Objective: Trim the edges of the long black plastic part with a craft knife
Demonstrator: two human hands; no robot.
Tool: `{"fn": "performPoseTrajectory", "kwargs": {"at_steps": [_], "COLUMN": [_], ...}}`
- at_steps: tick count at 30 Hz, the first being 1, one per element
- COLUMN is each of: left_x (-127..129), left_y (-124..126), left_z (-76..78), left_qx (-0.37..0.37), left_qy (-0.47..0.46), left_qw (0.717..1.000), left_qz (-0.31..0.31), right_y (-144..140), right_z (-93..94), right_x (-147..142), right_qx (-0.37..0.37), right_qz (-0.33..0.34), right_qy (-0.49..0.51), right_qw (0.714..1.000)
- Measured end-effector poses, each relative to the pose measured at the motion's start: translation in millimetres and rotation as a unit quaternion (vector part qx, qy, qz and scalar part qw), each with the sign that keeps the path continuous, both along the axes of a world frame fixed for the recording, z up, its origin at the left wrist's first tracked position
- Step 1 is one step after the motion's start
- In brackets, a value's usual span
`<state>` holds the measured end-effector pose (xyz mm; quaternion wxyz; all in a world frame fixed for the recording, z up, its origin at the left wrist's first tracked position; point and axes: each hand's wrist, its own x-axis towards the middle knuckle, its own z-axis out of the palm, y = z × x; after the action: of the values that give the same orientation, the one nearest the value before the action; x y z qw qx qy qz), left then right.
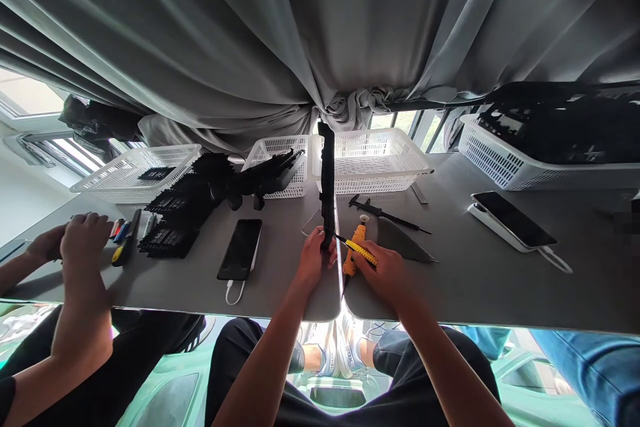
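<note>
My left hand [311,259] is closed around the lower end of a long, narrow black plastic part [327,173], which stands upright above the table. In my right hand [391,275] is a slim craft knife with a yellow handle [361,251]. Its dark tip points left and meets the black part near my left fingers; the exact contact is too small to make out. Beneath my right hand lies an orange-handled tool [356,247]. A black caliper [383,211] and a dark, pointed flat piece [403,240] rest just beyond it.
A phone [241,250] lies left, another phone [515,217] right. Black parts [183,207] pile up left of centre. White baskets [377,180] line the back, the right one [500,160] full of black pieces. Another person's hands [83,237] work at far left. A bright gap splits the tables.
</note>
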<state>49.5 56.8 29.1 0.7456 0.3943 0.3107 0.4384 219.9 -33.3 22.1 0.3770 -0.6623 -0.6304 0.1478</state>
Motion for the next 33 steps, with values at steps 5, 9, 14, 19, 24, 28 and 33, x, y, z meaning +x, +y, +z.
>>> {"fn": "performPoseTrajectory", "kwargs": {"at_steps": [5, 9, 14, 19, 24, 28, 33], "left_x": [-0.3, -1.1, -2.3, -2.5, -3.1, -3.7, -3.3], "left_y": [0.2, 0.4, 0.8, 0.9, 0.7, 0.4, -0.5], "left_z": [0.7, 1.6, 2.9, 3.5, 4.6, 5.8, 7.2], "left_qx": [-0.004, -0.01, -0.018, -0.026, -0.029, -0.03, -0.026], "left_qy": [-0.001, -0.007, -0.017, -0.019, -0.02, -0.019, -0.018], "left_qw": [1.0, 1.0, 1.0, 0.999, 0.999, 0.999, 0.999], "left_qz": [-0.002, 0.006, 0.015, 0.021, 0.018, 0.015, 0.01], "right_y": [0.1, -0.9, -1.4, -1.2, -1.6, -1.6, -1.0], "right_z": [0.4, -0.2, -1.0, -0.5, 1.0, 0.6, -0.9], "right_x": [0.5, 0.2, -1.2, -1.1, -0.4, -0.5, -0.6], "right_qx": [0.0, 0.004, -0.006, -0.011, -0.017, -0.021, -0.012], "right_qz": [-0.013, 0.004, 0.003, 0.005, 0.004, 0.0, -0.01], "right_qy": [0.007, 0.007, -0.01, -0.02, -0.013, -0.002, -0.004], "right_qw": [1.0, 1.0, 1.0, 1.0, 1.0, 1.0, 1.0]}}
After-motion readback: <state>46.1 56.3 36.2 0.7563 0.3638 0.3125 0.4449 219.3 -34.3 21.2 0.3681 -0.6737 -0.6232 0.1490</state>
